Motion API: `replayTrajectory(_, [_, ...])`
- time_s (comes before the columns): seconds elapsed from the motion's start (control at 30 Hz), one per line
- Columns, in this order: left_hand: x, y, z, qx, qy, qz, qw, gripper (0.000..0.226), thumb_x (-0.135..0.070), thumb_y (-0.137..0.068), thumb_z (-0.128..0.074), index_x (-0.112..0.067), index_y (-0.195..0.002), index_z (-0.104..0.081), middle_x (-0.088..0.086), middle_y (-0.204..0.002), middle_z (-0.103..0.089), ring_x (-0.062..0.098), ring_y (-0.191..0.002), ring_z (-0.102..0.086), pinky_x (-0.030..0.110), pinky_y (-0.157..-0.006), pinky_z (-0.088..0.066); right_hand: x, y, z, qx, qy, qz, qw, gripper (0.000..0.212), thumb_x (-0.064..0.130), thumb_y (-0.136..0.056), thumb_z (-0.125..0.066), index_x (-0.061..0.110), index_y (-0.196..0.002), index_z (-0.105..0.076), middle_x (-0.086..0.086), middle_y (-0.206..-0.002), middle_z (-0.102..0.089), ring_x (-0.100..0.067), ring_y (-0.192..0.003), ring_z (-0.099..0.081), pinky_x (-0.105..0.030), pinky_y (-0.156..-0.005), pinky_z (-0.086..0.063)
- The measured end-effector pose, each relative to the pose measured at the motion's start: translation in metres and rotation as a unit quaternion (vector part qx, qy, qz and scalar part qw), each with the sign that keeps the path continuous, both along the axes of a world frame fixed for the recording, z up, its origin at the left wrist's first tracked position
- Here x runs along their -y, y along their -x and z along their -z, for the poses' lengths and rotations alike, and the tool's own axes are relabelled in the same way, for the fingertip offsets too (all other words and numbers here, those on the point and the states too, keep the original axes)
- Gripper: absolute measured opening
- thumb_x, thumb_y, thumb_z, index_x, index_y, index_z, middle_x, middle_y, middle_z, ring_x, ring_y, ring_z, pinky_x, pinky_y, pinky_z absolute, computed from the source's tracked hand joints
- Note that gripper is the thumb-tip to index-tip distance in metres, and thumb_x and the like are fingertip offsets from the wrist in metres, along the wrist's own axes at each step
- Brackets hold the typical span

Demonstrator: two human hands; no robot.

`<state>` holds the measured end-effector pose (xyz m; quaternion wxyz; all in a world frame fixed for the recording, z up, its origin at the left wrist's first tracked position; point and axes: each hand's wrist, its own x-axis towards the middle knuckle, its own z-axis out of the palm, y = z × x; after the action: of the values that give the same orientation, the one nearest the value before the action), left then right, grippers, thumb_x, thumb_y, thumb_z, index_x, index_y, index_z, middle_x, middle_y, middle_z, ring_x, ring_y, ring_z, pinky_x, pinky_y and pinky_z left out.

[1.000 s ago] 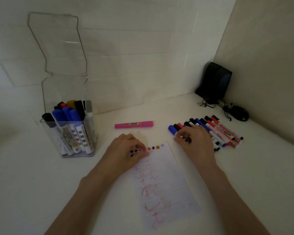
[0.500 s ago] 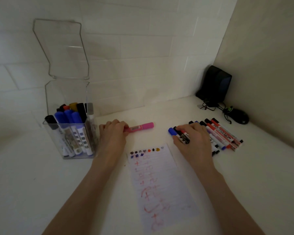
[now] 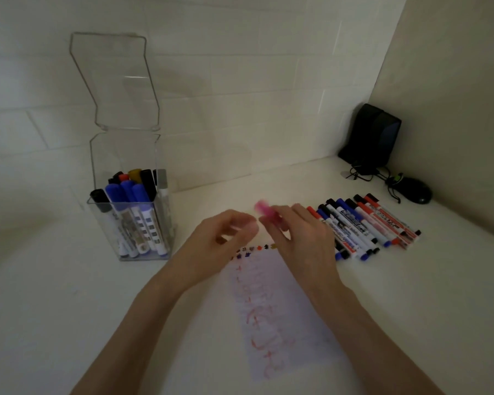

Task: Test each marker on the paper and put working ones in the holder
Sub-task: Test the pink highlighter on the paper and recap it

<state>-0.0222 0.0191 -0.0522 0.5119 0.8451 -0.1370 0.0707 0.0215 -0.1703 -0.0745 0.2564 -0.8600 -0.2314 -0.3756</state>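
- Right hand (image 3: 300, 240) grips the pink plastic marker (image 3: 265, 212), up over the top edge of the white lined paper (image 3: 280, 309).
- Left hand (image 3: 226, 235) curls in at the marker's end; it is too blurred to tell whether it pinches the cap.
- The clear plastic holder (image 3: 123, 149), lid up, already has a cluster of capped markers (image 3: 130, 195) standing in it.
- Plenty left, I'd say: a row of red, blue and black markers (image 3: 362, 223) waits just right of the paper.

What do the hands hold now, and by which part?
The right hand grips the pink marker by its barrel. The left hand's hold is too blurred to tell.
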Motion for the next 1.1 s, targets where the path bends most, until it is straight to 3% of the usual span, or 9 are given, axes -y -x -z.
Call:
replayTrajectory(0.1, [-0.004,-0.003,0.011,0.053,-0.122,-0.007,0.991,0.059,-0.062,-0.089,-0.051,-0.029,-0.139,-0.051,-0.022,-0.129,-0.057,-0.004,-0.111,-0.056,0.015,-0.084,-0.046,-0.007,0.009,-0.013,-0.255,-0.251,-0.112,0.927,0.022,0.03,-0.099,-0.068,0.013,-0.085,-0.074,0.004,-0.068,-0.071,-0.012,-0.047,-0.059,-0.024,-0.052,-0.049])
replayTrajectory(0.17, [0.002,-0.005,0.017,0.077,-0.189,-0.017,0.979,0.034,-0.052,-0.098,-0.049,-0.029,-0.123,-0.056,-0.018,-0.104,-0.064,0.001,-0.089,-0.06,0.022,-0.074,-0.045,-0.014,0.015,-0.017,-0.35,-0.341,-0.162,0.857,0.028,0.027,-0.1,-0.066,0.005,-0.086,-0.074,-0.01,-0.068,-0.071,-0.02,-0.047,-0.059,-0.029,-0.052,-0.048])
replayTrajectory(0.23, [0.006,-0.004,0.021,0.096,-0.277,-0.048,0.955,0.026,-0.05,-0.103,-0.038,-0.027,-0.104,-0.05,-0.014,-0.082,-0.059,0.011,-0.072,-0.057,0.03,-0.066,-0.044,-0.014,0.016,-0.016,-0.367,-0.355,-0.177,0.841,0.035,0.029,-0.102,-0.063,-0.001,-0.086,-0.07,-0.014,-0.063,-0.063,-0.018,-0.049,-0.052,-0.027,-0.052,-0.044])
replayTrajectory(0.3, [0.007,-0.002,0.025,0.092,-0.307,-0.039,0.947,0.036,-0.055,-0.102,-0.026,-0.025,-0.1,-0.047,-0.01,-0.079,-0.058,0.013,-0.068,-0.055,0.031,-0.064,-0.044,-0.014,0.016,-0.016,-0.381,-0.354,-0.181,0.835,0.042,0.032,-0.103,-0.06,-0.005,-0.087,-0.067,-0.006,-0.06,-0.052,-0.014,-0.054,-0.045,-0.028,-0.057,-0.04])
replayTrajectory(0.4, [0.007,0.001,0.016,0.005,-0.14,0.061,0.988,0.033,-0.046,-0.105,-0.032,-0.024,-0.088,-0.05,-0.015,-0.07,-0.054,0.005,-0.06,-0.05,0.02,-0.061,-0.038,-0.012,0.014,-0.02,-0.396,-0.339,-0.17,0.836,0.042,0.033,-0.103,-0.059,-0.003,-0.085,-0.067,0.001,-0.061,-0.051,-0.015,-0.061,-0.045,-0.033,-0.064,-0.042])
replayTrajectory(0.57, [-0.039,0.009,0.004,-0.107,0.09,0.184,0.973,0.038,-0.035,-0.106,-0.034,-0.014,-0.078,-0.05,-0.004,-0.064,-0.038,0.011,-0.055,-0.033,0.02,-0.055,-0.032,0.031,-0.009,-0.033,-0.322,-0.479,-0.123,0.807,0.034,0.03,-0.105,-0.055,0.008,-0.082,-0.066,0.004,-0.061,-0.047,-0.01,-0.054,-0.035,-0.024,-0.056,-0.033])
replayTrajectory(0.73, [-0.028,0.006,0.016,-0.017,-0.027,0.007,0.999,0.01,-0.023,-0.1,-0.059,-0.022,-0.109,-0.06,-0.012,-0.085,-0.059,0.0,-0.069,-0.051,0.012,-0.063,-0.041,0.003,0.007,-0.026,-0.384,-0.437,-0.18,0.793,0.019,0.024,-0.099,-0.066,0.009,-0.1,-0.077,-0.015,-0.08,-0.073,-0.024,-0.056,-0.061,-0.028,-0.048,-0.047])
replayTrajectory(0.9, [-0.028,0.007,0.033,-0.03,-0.126,-0.054,0.99,0.037,-0.051,-0.076,-0.081,-0.037,-0.103,-0.059,-0.015,-0.068,-0.05,0.004,-0.06,-0.045,0.021,-0.06,-0.038,0.0,0.005,-0.016,-0.385,-0.452,-0.111,0.797,0.015,0.021,-0.09,-0.079,0.008,-0.083,-0.076,0.0,-0.059,-0.062,-0.012,-0.049,-0.049,-0.026,-0.05,-0.039])
replayTrajectory(1.1, [-0.024,0.004,0.037,-0.005,-0.253,-0.064,0.965,0.062,-0.083,-0.064,-0.061,-0.04,-0.108,-0.054,-0.02,-0.094,-0.064,0.003,-0.084,-0.06,0.033,-0.078,-0.053,-0.013,0.002,-0.002,-0.371,-0.354,-0.067,0.856,0.022,0.006,-0.083,-0.077,0.006,-0.07,-0.06,0.007,-0.053,-0.054,-0.002,-0.049,-0.047,-0.013,-0.051,-0.042])
